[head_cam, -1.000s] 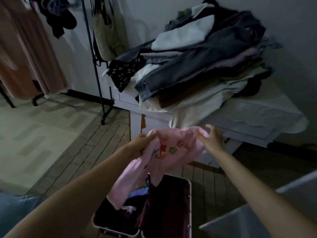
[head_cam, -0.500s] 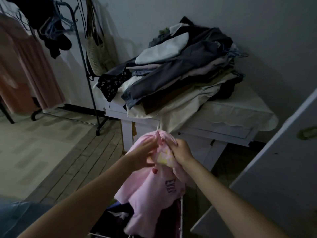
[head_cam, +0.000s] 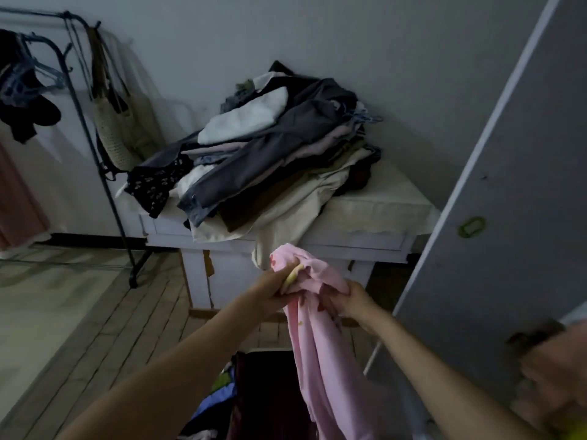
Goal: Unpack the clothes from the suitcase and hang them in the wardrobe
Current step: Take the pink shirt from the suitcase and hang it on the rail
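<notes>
Counting, I see one pink garment [head_cam: 320,350], two hands, one open suitcase [head_cam: 263,395] below and one heap of clothes [head_cam: 270,154] on one white table [head_cam: 381,211]. My left hand [head_cam: 273,290] and right hand [head_cam: 347,300] reach forward side by side, fingers curled, bunching the garment's top. It hangs limp over the suitcase, pale pink with small red and yellow prints.

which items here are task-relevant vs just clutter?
Job:
pink garment, gripped by left hand and right hand
suitcase, clothes still inside
wardrobe door

Lying about:
clothes pile on white table
clothes rack
woven bag
</notes>
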